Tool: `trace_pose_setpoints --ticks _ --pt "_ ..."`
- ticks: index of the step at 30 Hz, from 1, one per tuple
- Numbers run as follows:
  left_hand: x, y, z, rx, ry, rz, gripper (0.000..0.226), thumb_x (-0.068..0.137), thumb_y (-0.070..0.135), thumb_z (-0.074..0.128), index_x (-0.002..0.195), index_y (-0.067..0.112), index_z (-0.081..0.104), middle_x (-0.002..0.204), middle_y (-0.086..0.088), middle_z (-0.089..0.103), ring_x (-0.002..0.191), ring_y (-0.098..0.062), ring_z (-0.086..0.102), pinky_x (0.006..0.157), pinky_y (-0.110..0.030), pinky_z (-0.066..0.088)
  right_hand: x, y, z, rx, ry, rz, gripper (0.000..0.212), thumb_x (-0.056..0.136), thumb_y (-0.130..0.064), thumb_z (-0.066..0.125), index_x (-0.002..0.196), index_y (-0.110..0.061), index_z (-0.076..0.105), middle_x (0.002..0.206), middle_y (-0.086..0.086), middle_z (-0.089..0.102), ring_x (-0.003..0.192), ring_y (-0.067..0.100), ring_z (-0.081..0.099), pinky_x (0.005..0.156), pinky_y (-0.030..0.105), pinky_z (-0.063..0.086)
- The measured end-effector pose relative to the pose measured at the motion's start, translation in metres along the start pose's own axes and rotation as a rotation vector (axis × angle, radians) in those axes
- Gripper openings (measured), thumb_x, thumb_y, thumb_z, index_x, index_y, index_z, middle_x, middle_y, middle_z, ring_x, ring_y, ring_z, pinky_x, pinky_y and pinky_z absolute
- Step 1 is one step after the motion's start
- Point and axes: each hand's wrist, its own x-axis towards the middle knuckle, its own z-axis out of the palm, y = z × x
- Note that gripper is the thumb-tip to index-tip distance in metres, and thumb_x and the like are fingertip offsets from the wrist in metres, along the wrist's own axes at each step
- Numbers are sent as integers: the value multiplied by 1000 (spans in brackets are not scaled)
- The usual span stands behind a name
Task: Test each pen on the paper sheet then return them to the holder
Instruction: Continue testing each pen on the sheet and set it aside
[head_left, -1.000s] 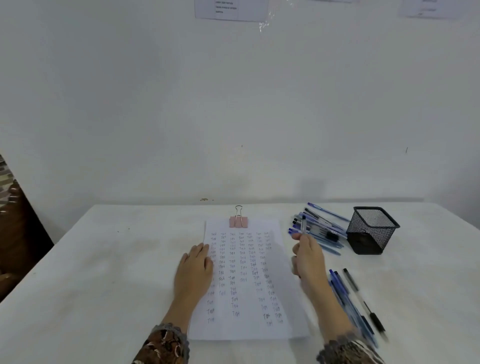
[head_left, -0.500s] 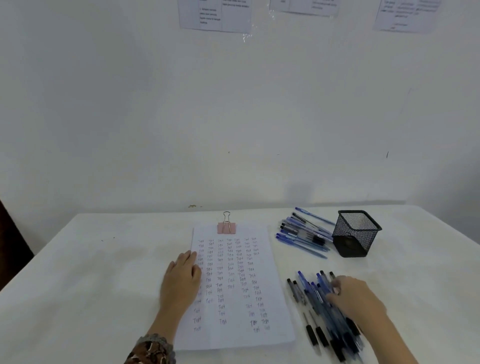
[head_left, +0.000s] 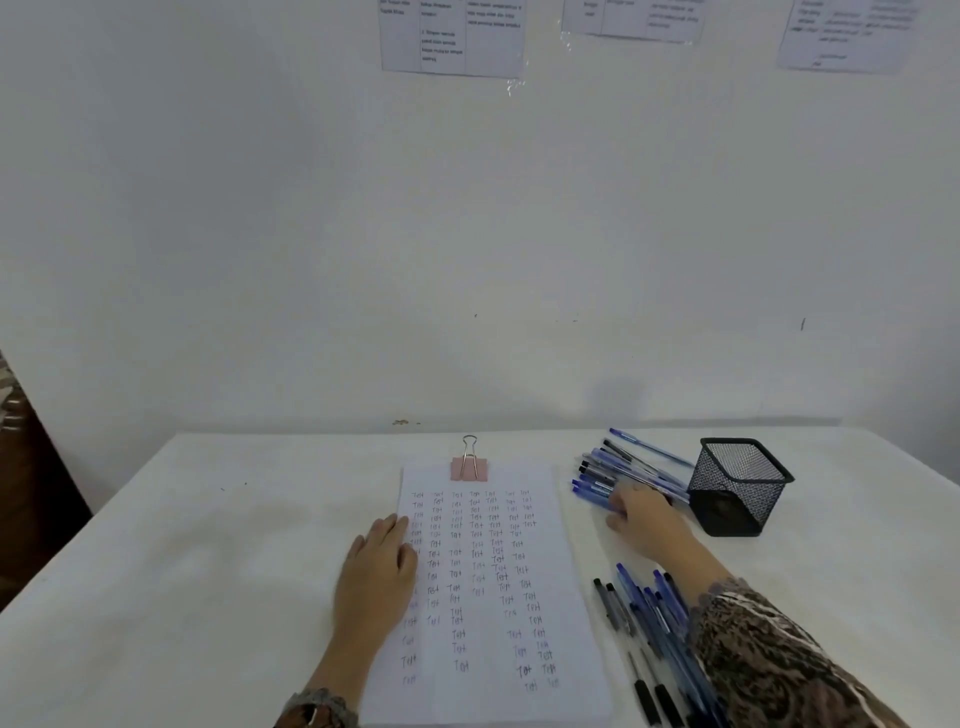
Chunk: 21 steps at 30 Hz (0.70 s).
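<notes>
A white paper sheet covered in rows of small handwritten test marks lies in front of me, held at its top by a pink binder clip. My left hand rests flat on the sheet's left edge. My right hand reaches over the near end of a far pile of blue and black pens, fingers curled down onto them; whether it grips one is hidden. A second pile of pens lies near the front right, partly under my sleeve. The black mesh holder stands right of the far pile.
The white table ends at a white wall behind. Printed notes are taped high on the wall. A dark wooden piece of furniture stands past the table's left edge.
My right hand left the near pile of pens and moved forward to the far pile beside the holder. The left hand stayed on the sheet. The camera tilted slightly.
</notes>
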Motion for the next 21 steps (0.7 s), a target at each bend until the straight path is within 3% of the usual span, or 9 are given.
trace_pose_setpoints --ticks 3,5,7,8,10,12,16,19,21 --pt "0 1 -1 6 3 16 44 97 23 31 141 18 36 148 7 31 135 -9 30 114 -23 13 8 7 6 -49 -17 -2 8 93 -22 51 95 -22 43 110 2 55 97 19 52 79 29 41" --pt "0 2 -2 1 11 15 44 97 23 31 141 18 36 148 7 31 135 -9 30 114 -23 12 8 0 -5 55 11 -62 7 96 -12 46 100 -13 51 106 4 50 88 17 46 73 25 37" --pt "0 3 -3 5 15 16 44 97 23 31 141 17 36 148 6 32 135 -10 31 114 -24 14 4 -17 -24 494 86 -90 7 96 -9 46 98 -7 52 90 2 49 74 16 44 61 24 31" --pt "0 3 -2 7 15 18 44 97 23 31 141 17 36 148 5 32 134 -11 31 114 -24 14 -3 -30 -36 823 78 -81 11 96 -18 48 94 -8 52 81 -2 49 63 13 41 56 24 28" --pt "0 2 -2 5 14 16 44 97 23 32 141 17 36 148 5 32 134 -11 31 114 -24 14 -17 -52 -54 1498 -40 -18 40 83 -54 44 75 -15 52 61 -7 43 47 11 32 52 26 22" --pt "0 2 -3 2 10 16 44 97 23 31 141 17 35 148 5 32 135 -11 30 115 -25 13 -25 -70 -60 1928 -91 -1 58 64 -74 42 56 -17 47 50 -4 30 45 14 25 53 27 20" --pt "-1 4 -5 -4 8 16 45 97 24 31 142 17 33 150 5 29 137 -10 27 116 -25 11 -28 -90 -33 2288 39 21 46 43 -58 67 53 -18 47 42 -4 21 42 15 21 50 28 20" --pt "-2 4 -6 -7 4 7 45 98 25 31 142 18 32 150 6 27 137 -9 25 115 -24 9 -29 -94 -11 2547 119 97 36 53 -52 62 60 -17 58 42 -4 20 41 14 15 43 24 20" --pt "-2 4 -5 -12 6 7 45 97 25 31 142 19 32 150 6 27 138 -8 24 115 -23 7 -26 -95 0 2663 135 112 47 58 -59 61 73 -15 67 43 -5 23 38 13 18 40 22 21"
